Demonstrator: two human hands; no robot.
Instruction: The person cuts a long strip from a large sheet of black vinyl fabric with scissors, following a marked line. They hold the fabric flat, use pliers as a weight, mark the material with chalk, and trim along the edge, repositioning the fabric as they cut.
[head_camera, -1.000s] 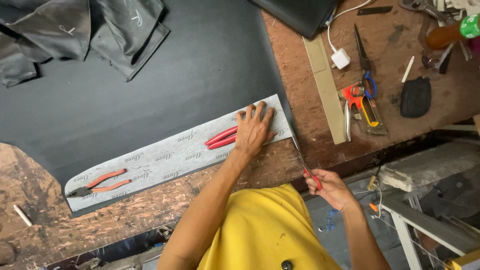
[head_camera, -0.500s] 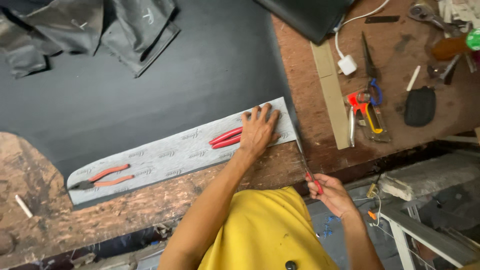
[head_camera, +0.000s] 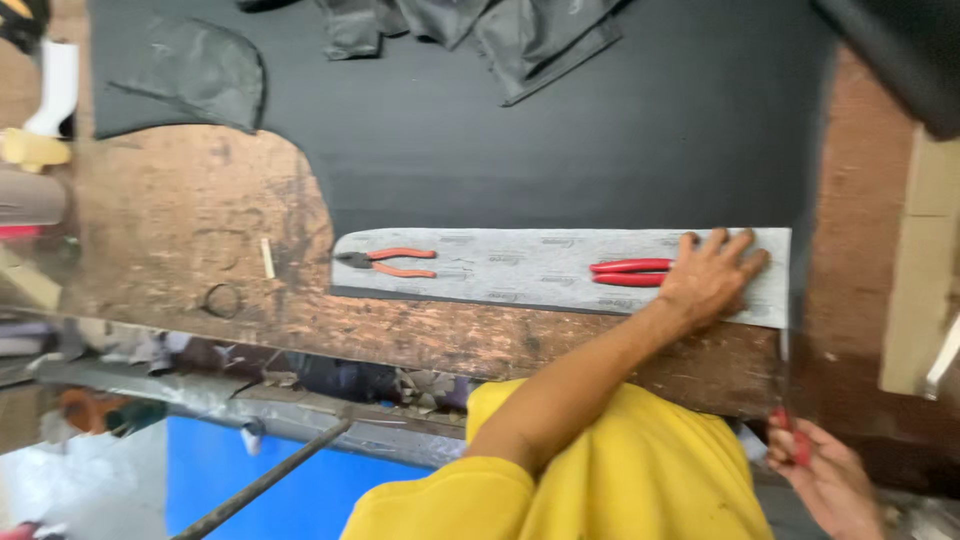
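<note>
Pressing flat, fingers spread, left hand (head_camera: 712, 275) holds down the grey template strip (head_camera: 520, 262) on black sheet material (head_camera: 520, 150) over the wooden surface (head_camera: 190, 230). Red-handled pliers (head_camera: 630, 272) lie on the strip, touching the left hand; orange-handled pliers (head_camera: 388, 262) sit near its other end. Right hand (head_camera: 822, 470), below the surface edge, is clamped on a thin red-handled blade tool (head_camera: 790, 400). Crumpled black pieces (head_camera: 480, 30) lie at the far side.
</note>
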